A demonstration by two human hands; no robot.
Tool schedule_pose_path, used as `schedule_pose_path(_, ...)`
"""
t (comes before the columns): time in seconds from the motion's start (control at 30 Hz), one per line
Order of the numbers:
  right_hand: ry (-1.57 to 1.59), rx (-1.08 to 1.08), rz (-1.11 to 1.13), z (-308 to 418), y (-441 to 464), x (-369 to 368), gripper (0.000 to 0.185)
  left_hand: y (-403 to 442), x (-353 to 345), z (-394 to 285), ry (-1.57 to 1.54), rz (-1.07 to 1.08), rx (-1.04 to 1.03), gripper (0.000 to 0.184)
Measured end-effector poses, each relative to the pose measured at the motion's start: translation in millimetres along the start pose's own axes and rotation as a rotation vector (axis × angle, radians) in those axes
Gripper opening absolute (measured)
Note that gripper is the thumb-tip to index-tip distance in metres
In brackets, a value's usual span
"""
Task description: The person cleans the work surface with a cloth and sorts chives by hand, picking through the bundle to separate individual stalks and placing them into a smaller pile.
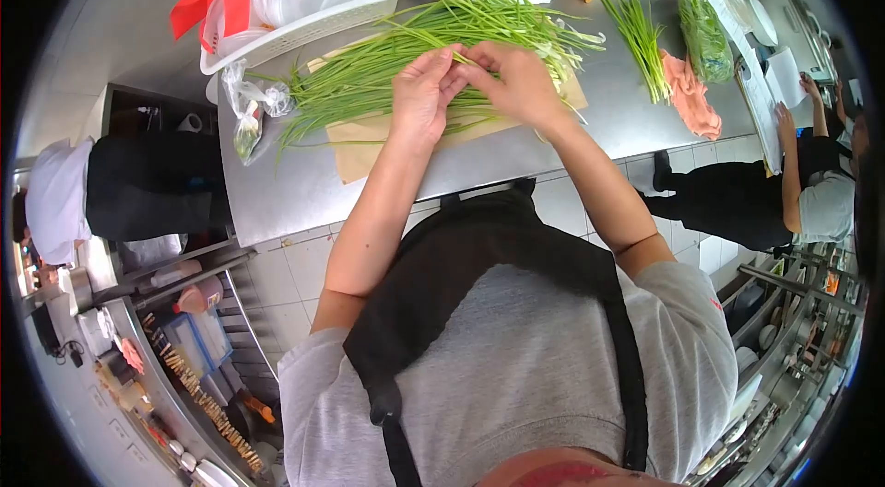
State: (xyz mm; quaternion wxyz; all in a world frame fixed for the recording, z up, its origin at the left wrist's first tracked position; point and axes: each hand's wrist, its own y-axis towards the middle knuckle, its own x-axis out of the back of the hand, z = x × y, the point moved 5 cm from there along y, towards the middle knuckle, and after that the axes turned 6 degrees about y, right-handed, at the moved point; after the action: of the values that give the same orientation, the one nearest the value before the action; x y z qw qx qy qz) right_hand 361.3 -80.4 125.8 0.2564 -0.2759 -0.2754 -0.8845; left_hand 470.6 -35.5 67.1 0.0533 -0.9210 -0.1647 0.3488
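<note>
- Green stalks (369, 72), one large loose heap: long, thin, leafy, fanned across the brown sheet (355, 155), with tips spilling past its left edge and pale root ends toward the right.
- Handling, as judged: light; limp and bendy along the green, somewhat firmer at the pale ends; likely damp and a little slippery; easily creased or torn; prone to tangle.
- Best hold, as judged: a light pinch near the pale ends, a few stalks at a time.
- Left hand (424, 91): over the middle of the heap, palm turned inward, fingers curled toward the thumb, tips together near the other hand's.
- Right hand (518, 86): just beside it, back uppermost, fingers bent down to meet the left fingertips; whether either clamps a stalk, cannot tell.
- Forearms: both reaching forward, converging at the heap.
- Metal table (277, 197): beneath the sheet.
- White basket (318, 33): beyond the heap, to the left.
- Smaller green bunch (638, 45): apart, to the right, beside a pink cloth (690, 100).
</note>
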Motion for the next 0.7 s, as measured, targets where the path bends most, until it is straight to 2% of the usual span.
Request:
schedule_pose_path(0.07,0.113,-0.009,-0.045,-3.6,3.4,4.5,0.021,-1.0,-1.0,-2.5,0.045,-0.029,-0.013,0.014)
schedule_pose_path(0.13,0.219,-0.138,0.028,-8.3,5.4,6.2,0.018,-2.7,-3.0,-2.1,0.092,-0.055,-0.02,0.015)
schedule_pose_path(0.27,0.183,-0.251,0.119,-11.3,7.2,8.5,0.013,-3.8,-5.2,0.0,0.172,-0.037,-0.049,0.014)
schedule_pose_path(0.33,0.345,-0.304,0.14,-24.5,8.4,1.0,0.01,-4.5,-5.5,0.2,0.206,-0.035,-0.056,0.014)
schedule_pose_path(0.43,0.505,-0.276,0.093,-32.2,9.4,-4.3,0.014,-7.7,-10.1,-2.2,0.217,-0.06,-0.106,0.014)
schedule_pose_path(0.6,0.475,-0.303,0.116,-25.3,11.3,1.1,0.008,-8.8,-11.6,-10.3,0.491,-0.103,-0.301,0.014)
schedule_pose_path(0.7,0.488,-0.334,0.045,-35.5,12.3,6.7,0.011,-10.3,-10.5,-17.3,0.394,-0.143,-0.289,0.015)
